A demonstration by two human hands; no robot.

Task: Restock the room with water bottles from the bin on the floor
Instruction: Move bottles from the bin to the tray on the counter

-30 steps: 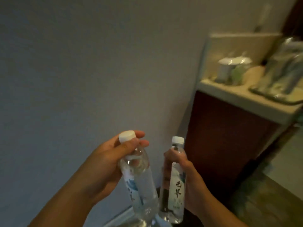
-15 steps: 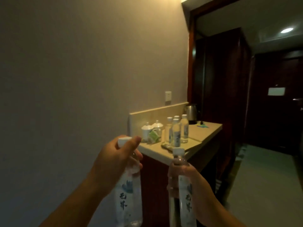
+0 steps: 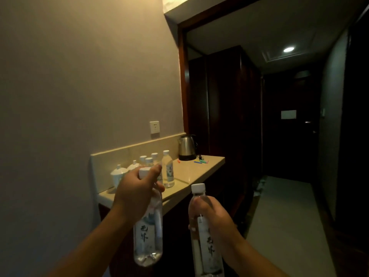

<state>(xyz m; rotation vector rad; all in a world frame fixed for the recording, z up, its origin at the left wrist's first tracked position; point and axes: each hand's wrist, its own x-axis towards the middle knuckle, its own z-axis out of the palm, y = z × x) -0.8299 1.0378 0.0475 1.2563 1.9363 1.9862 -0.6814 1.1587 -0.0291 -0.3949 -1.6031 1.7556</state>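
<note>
Already the counter carried several water bottles, standing upright in a cluster with white caps up, so part of the restocking looked done; two more bottles were in hand and not yet set down, and the bin on the floor was out of view, so how many remained could not be told.

Left of that cluster sat two white lidded cups against the backsplash. Nearer the camera and in front of the counter's left end, the left hand gripped the left bottle around its neck and shoulder, fingers curled round it and the thumb laid up beside the cap. That bottle's long axis ran close to vertical, cap up and tipped slightly away toward the counter, its base hanging below the counter edge.

To the right of it, still short of the counter's front edge, the right hand wrapped the upper body of the right bottle, thumb across the front below the cap. It too stood nearly upright, cap up, leaning a little left, its base cut off by the frame.

Farther right on the counter, beyond the cluster, stood a steel electric kettle, with small coloured sachets just beside it.
</note>
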